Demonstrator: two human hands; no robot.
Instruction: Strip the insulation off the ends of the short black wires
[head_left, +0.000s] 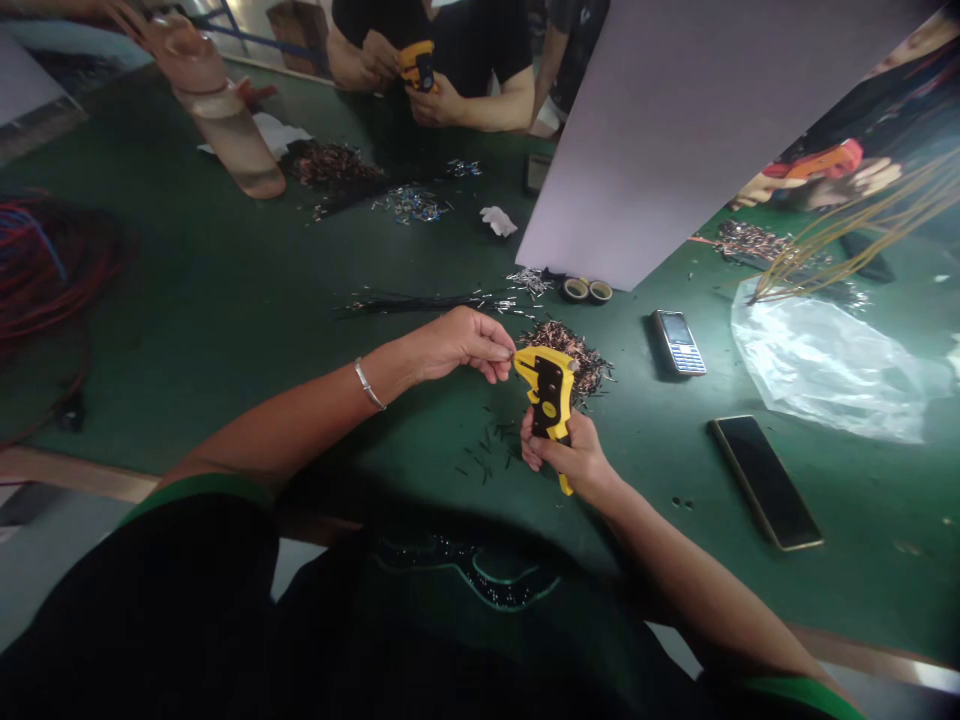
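Wrapped round the handles of a yellow and black wire stripper point(553, 390), my right hand point(570, 450) holds it upright over the green table. My left hand point(472, 345) is pinched closed at the stripper's jaws, on what looks like a thin black wire, mostly hidden by the fingers. Behind the stripper lies a heap of short black and copper-coloured scraps point(592, 365). Small black pieces point(487, 450) are scattered below my left hand. A bundle of black wires point(420, 303) with pale tips lies beyond my left wrist, near a pile of small silvery terminals point(529, 282).
Two tape rolls point(587, 291) sit by a large pale board point(630, 140). To the right lie a keypad phone point(677, 343), a smartphone point(765, 483) and a plastic bag point(825, 365). A bottle point(232, 130) stands far left. Across the table, a co-worker's hands point(435, 100) hold another stripper.
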